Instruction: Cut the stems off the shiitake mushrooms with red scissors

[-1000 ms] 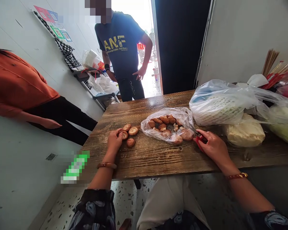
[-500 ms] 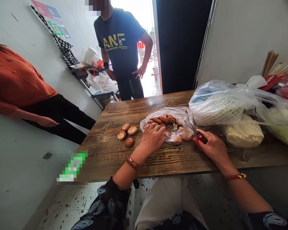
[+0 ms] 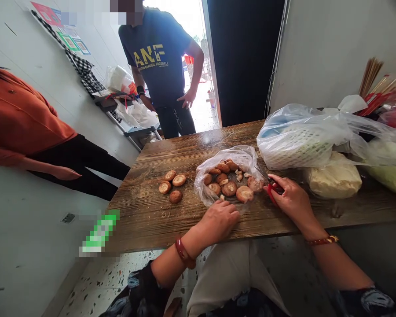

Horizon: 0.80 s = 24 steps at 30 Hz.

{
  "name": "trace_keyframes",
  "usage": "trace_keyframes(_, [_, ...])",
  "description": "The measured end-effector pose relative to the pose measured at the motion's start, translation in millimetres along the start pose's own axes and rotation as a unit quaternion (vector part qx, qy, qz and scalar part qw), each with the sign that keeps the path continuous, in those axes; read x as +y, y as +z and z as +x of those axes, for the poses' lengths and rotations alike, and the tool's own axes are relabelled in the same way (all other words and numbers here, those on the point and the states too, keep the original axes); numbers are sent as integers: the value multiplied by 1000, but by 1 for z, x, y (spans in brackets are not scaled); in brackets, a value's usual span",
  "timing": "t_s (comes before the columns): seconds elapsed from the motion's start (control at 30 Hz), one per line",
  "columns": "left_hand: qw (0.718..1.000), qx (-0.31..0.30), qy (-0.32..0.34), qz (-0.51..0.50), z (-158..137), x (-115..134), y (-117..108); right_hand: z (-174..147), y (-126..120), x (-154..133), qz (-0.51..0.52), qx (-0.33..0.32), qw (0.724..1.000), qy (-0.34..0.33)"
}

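Where the left hand [image 3: 219, 219] rests: at the near edge of the clear bag [image 3: 203, 193]. I see its back and knuckles; its fingertips are partly hidden, so I cannot tell whether they are clamped or apart.
Right hand [image 3: 292, 197]: closed around the red handles of the scissors [image 3: 273, 194], blades directed at the right side of the bag. I cannot tell whether the blades are parted.
Bagged mushrooms [image 3: 229, 189]: grouped inside the bag on the table [image 3: 181, 226], brown caps mostly upward, visible through the wide mouth. A small pale piece [image 3: 222, 198] lies at the left fingertips.
Loose mushrooms [image 3: 165, 187]: four, grouped left of the bag and apart from it; three show pale undersides, one its brown cap.
Left-hand position change: one second ago I had it at the loose mushrooms; it has since crossed to the bag. The scissors grip is unchanged.
Meaning for the mushroom work: I judge that handling has shifted from the loose group to the bag.
Right of the bag: a white plastic bag [image 3: 293, 143] and a wrapped pale block [image 3: 335, 177].
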<state>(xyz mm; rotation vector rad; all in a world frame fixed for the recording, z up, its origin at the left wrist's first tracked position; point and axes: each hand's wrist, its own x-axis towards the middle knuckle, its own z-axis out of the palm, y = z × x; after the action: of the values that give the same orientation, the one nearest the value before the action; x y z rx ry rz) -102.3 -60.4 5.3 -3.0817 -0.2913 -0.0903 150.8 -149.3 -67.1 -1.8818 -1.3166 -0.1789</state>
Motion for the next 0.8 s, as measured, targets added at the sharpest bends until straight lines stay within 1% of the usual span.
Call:
trace_keyframes(0.07, [998, 15, 20, -50, 5, 3, -3, 0, 0, 0, 1, 1, 1000, 5])
trace_keyframes(0.1, [996, 27, 18, -83, 7, 3, -6, 0, 0, 0, 1, 1, 1000, 7])
trace_keyframes(0.13, [992, 45, 6, -117, 10, 0, -8, 0, 0, 0, 2, 3, 1000, 9])
trace_keyframes(0.2, [981, 97, -43, -165, 15, -9, -14, 0, -1, -1, 3, 6, 1000, 11])
trace_keyframes(0.3, [965, 172, -115, -160, 20, -28, -21, 1, -1, -3, 7, 9, 1000, 12])
trace_keyframes(0.37, [963, 199, -133, -126, 23, -39, -23, 1, -1, -4, 9, 8, 1000, 13])
trace_keyframes(0.4, [964, 203, -137, -103, 24, -42, -23, 1, -2, -4, 9, 8, 1000, 13])
trace_keyframes(0.47, [969, 191, -146, -52, 27, -46, -20, 1, -2, -4, 9, 7, 1000, 12])
trace_keyframes(0.6, [977, 126, -166, 38, 37, -49, -8, 1, -2, -4, 6, 6, 1000, 5])
trace_keyframes(0.7, [978, 89, -179, 64, 44, -49, -6, 1, -1, -3, 0, 5, 1000, 2])
trace_keyframes(0.77, [979, 83, -178, 62, 49, -49, -8, 2, 0, -4, -1, 9, 1000, 6])
trace_keyframes(0.8, [979, 90, -176, 52, 51, -49, -10, 2, 0, -4, -1, 11, 1000, 8])
